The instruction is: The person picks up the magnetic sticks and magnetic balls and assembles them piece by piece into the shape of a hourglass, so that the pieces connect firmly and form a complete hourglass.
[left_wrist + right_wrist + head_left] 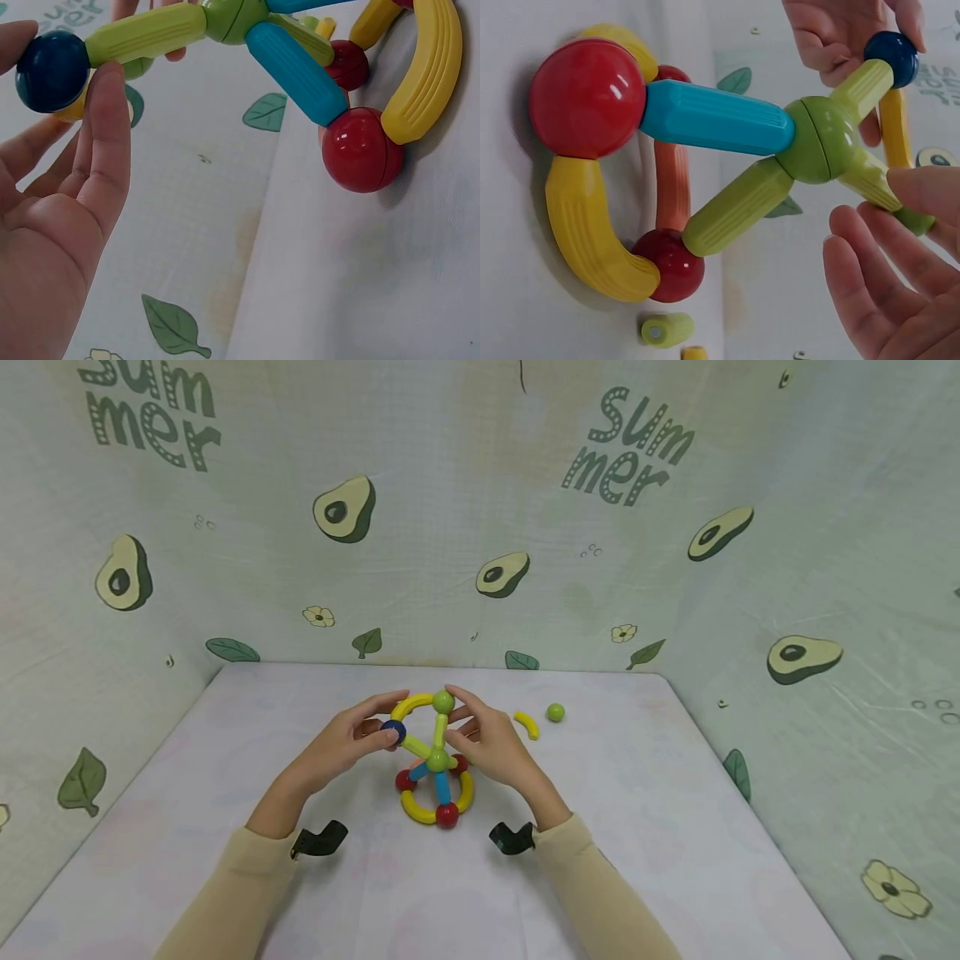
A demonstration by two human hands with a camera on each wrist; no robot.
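Note:
A magnetic ball-and-rod structure (438, 762) stands on the table. Its base has red balls (587, 97), yellow curved rods (585, 232) and an orange rod (673, 184). Blue rods (716, 116) and a green rod (739, 206) rise from it to a central green ball (821, 139). Two more green rods branch upward, one to a dark blue ball (52, 71), one to a top green ball (443, 701); a yellow curved rod (412, 704) spans these two. My left hand (347, 737) pinches the blue ball. With thumb and fingers, my right hand (491, 742) holds the top green ball.
Beyond my right hand lie a loose yellow curved rod (527, 725) and a loose green ball (556, 712). The right wrist view also shows a short loose green rod (667, 330) on the table (600, 760). A patterned cloth (442, 443) hangs behind and at both sides.

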